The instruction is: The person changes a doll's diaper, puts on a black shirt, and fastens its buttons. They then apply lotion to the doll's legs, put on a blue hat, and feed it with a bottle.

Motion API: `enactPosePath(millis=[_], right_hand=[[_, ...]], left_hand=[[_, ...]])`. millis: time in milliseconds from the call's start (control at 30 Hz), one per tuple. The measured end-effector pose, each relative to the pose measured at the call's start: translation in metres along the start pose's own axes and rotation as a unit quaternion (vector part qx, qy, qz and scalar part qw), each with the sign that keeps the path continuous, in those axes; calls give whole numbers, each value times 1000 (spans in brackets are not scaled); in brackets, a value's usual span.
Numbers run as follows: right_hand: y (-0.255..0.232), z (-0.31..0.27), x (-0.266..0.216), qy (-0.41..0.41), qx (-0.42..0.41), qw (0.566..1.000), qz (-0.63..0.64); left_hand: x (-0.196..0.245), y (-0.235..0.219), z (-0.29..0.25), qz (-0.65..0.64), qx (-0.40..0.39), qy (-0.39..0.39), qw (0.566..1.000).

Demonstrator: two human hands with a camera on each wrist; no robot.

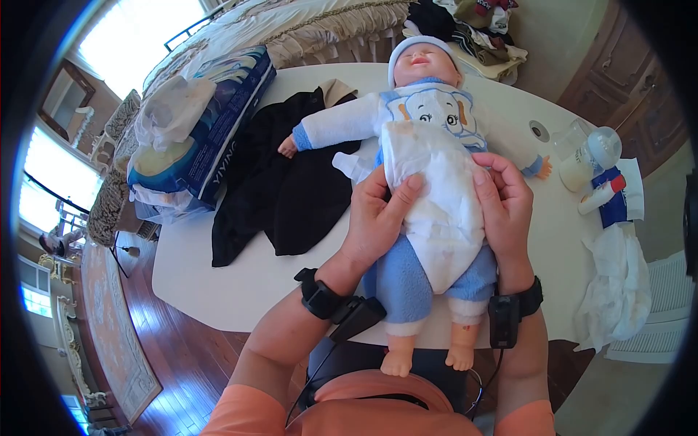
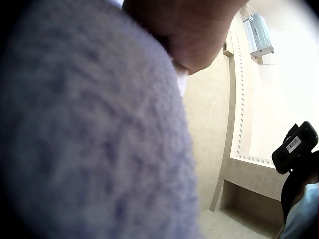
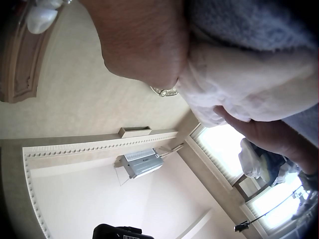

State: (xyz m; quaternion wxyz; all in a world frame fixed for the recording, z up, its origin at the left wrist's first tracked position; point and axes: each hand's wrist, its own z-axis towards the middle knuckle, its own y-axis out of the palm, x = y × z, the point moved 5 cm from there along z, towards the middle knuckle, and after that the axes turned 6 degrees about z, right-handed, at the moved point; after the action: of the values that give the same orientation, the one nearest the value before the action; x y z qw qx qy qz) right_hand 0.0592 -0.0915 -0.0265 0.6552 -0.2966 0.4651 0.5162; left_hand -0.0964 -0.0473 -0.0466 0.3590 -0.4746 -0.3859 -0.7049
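A baby doll [image 1: 429, 109] in a white and blue outfit lies on its back on the white table, feet toward the person. Over its belly and between its legs is a white diaper [image 1: 440, 211]. The left hand [image 1: 382, 214] pinches the diaper's left edge between thumb and fingers; a white tab sticks out beside it. At the opposite edge the right hand [image 1: 507, 207] holds the diaper with thumb on top. Blue fleece [image 2: 99, 129] fills much of the left wrist view. In the right wrist view the diaper [image 3: 259, 84] spans between both hands.
Black clothing [image 1: 291, 174] and a diaper pack [image 1: 211, 131] lie at the left of the table [image 1: 189, 269]. At the right are a baby bottle [image 1: 590, 160], a red-capped tube [image 1: 602, 195] and crumpled white plastic [image 1: 614, 283].
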Motion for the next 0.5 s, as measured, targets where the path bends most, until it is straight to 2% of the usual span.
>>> enactPosePath(millis=[500], right_hand=[[1, 0, -3, 3, 5, 1000, -1]], left_hand=[[-1, 0, 0, 3, 1, 0, 1000]])
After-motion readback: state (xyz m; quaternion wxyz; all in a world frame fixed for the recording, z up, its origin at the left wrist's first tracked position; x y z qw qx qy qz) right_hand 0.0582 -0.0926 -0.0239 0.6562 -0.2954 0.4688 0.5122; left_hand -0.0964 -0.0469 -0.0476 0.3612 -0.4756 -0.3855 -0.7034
